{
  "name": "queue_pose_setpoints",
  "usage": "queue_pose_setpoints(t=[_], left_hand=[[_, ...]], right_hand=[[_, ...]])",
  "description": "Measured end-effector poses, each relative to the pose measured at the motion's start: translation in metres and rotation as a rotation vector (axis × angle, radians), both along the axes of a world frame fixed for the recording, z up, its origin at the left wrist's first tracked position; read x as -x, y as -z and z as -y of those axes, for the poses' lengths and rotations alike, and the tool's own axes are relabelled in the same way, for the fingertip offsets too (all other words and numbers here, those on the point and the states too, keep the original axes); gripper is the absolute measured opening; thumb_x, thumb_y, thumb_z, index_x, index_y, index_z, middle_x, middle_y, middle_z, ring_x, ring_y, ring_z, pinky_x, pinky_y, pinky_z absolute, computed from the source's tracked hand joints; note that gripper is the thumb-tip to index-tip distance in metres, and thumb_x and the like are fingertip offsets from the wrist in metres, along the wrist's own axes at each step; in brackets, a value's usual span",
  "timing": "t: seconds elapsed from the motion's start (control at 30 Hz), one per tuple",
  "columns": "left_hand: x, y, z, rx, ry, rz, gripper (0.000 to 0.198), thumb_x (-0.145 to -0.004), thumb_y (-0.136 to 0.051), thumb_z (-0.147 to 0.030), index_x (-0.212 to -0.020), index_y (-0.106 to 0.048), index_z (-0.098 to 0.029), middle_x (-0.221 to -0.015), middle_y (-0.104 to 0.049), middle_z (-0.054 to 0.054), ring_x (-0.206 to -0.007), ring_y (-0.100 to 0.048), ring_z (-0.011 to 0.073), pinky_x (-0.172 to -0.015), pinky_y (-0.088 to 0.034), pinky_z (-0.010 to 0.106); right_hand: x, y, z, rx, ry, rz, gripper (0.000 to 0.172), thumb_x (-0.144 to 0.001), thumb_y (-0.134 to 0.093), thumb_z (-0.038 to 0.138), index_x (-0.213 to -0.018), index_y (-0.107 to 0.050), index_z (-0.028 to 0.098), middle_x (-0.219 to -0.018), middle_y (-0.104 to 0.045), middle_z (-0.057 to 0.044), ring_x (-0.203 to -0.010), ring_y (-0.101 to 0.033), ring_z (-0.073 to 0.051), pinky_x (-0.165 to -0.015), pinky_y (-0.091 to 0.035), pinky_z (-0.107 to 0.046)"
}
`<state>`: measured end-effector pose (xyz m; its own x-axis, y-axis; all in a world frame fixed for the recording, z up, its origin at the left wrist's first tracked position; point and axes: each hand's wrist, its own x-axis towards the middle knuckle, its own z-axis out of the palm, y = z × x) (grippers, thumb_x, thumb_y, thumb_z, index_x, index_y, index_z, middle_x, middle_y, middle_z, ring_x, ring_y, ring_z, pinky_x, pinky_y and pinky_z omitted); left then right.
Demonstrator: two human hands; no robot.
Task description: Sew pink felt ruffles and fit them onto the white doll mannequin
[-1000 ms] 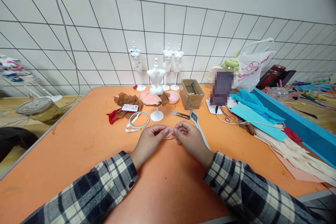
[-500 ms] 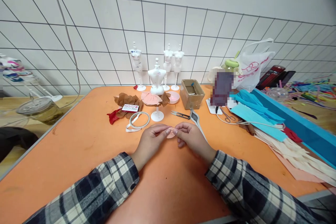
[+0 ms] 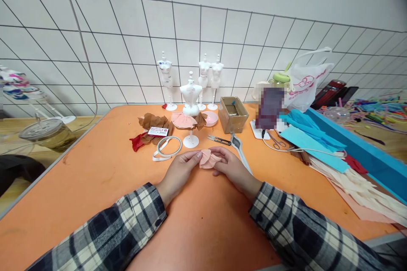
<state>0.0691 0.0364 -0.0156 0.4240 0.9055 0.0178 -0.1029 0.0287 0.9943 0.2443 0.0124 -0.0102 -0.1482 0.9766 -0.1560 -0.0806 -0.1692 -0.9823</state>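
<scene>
A pleated piece of pink crepe paper (image 3: pixel 208 159) is held between my two hands, over the orange table (image 3: pixel 203 228). My left hand (image 3: pixel 182 169) pinches its left edge between thumb and fingers. At its right edge, my right hand (image 3: pixel 231 167) grips the paper, its lower fingers partly curled underneath. Just beyond them stands a small white mannequin (image 3: pixel 191 93) wearing a pink and brown paper skirt (image 3: pixel 184 120). Small snips (image 3: pixel 219 140) and a white hoop-shaped roll of tape (image 3: pixel 169 146) lie close by.
Behind are a cardboard box (image 3: pixel 233 115), a pink bowl (image 3: pixel 211 118) and several white mannequins. Brown crumpled paper (image 3: pixel 154 123) lies left. To the right are a phone (image 3: pixel 270 108), scissors (image 3: pixel 278 142), a cable, blue paper (image 3: pixel 314 148) and a plastic bag (image 3: pixel 307 84).
The pink paper has opened out and its pleated face now shows between my hands. My fingertips have moved farther apart.
</scene>
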Motion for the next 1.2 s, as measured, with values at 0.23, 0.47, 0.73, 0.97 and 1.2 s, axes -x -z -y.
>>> queue_pose_setpoints(t=[0.23, 0.47, 0.73, 0.97, 1.2], left_hand=[[0.0, -0.003, 0.0, -0.214, -0.152, -0.256, 0.03, -0.086, -0.059, -0.038, -0.102, -0.074, -0.017, -0.102, -0.074, 0.006, -0.096, -0.065, 0.0224, -0.09, -0.048, 0.033], [0.004, -0.001, -0.003, -0.359, -0.117, -0.39, 0.024, -0.086, -0.059, -0.034, -0.096, -0.076, -0.02, -0.091, -0.073, 0.006, -0.085, -0.064, 0.0199, -0.079, -0.049, 0.029], [0.004, 0.002, -0.001, -0.455, -0.106, -0.479, 0.022, -0.087, -0.058, -0.034, -0.092, -0.076, -0.021, -0.087, -0.071, 0.005, -0.081, -0.064, 0.0182, -0.075, -0.048, 0.028], [0.0, -0.002, 0.004, -0.455, -0.114, -0.498, 0.029, -0.085, -0.062, -0.04, -0.106, -0.071, -0.022, -0.102, -0.071, 0.007, -0.094, -0.064, 0.0208, -0.084, -0.048, 0.03], [0.003, -0.007, 0.005, -0.679, -0.139, -0.55, 0.018, -0.087, -0.06, -0.033, -0.087, -0.074, -0.022, -0.086, -0.072, 0.006, -0.084, -0.063, 0.02, -0.08, -0.046, 0.032]], right_hand=[[-0.006, -0.003, 0.003, -0.003, -0.108, -0.147, 0.039, -0.069, -0.055, 0.022, -0.106, -0.066, 0.022, -0.112, -0.069, -0.005, -0.103, -0.065, -0.021, -0.081, -0.052, -0.032], [-0.009, -0.001, -0.008, -0.158, 0.038, 0.212, 0.018, -0.073, -0.064, 0.028, -0.085, -0.068, 0.015, -0.083, -0.072, -0.005, -0.077, -0.066, -0.017, -0.074, -0.053, -0.031], [-0.011, -0.002, -0.005, -0.333, -0.017, 0.33, 0.02, -0.079, -0.059, 0.024, -0.096, -0.068, 0.018, -0.096, -0.071, -0.005, -0.089, -0.066, -0.017, -0.082, -0.053, -0.032], [-0.006, -0.001, -0.003, -0.398, 0.054, 0.381, 0.008, -0.079, -0.062, 0.027, -0.08, -0.064, 0.019, -0.079, -0.069, -0.002, -0.074, -0.065, -0.015, -0.072, -0.054, -0.029], [-0.011, -0.011, 0.006, -0.722, 0.009, 0.485, 0.024, -0.08, -0.062, 0.022, -0.104, -0.058, 0.02, -0.1, -0.066, -0.006, -0.091, -0.062, -0.017, -0.083, -0.051, -0.032]])
